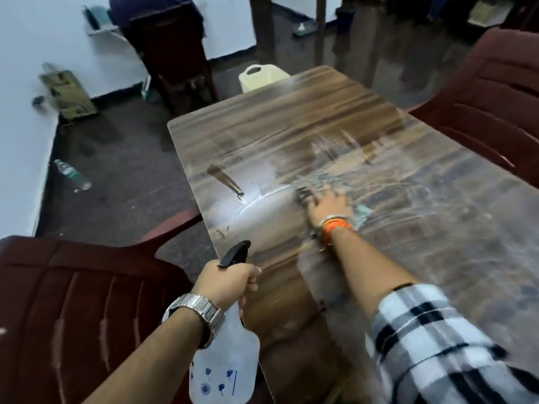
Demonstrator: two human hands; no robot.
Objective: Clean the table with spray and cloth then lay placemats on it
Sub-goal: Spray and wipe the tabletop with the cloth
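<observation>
My left hand [226,282] grips the neck of a translucent white spray bottle [224,357] with a black nozzle, held off the table's left edge. My right hand [328,204] lies flat, fingers spread, pressing a teal-grey cloth [363,212] onto the wooden table [262,135] near its middle. The hand and cloth are blurred. Wet streaks and smears cover the tabletop around and to the right of the cloth. No placemats are in view.
Dark red plastic chairs stand at the near left [73,301] and far right [490,91]. A cream plastic basket [258,77] sits on the floor beyond the table's far end. A plastic bottle [71,174] lies on the floor at left, near the white wall.
</observation>
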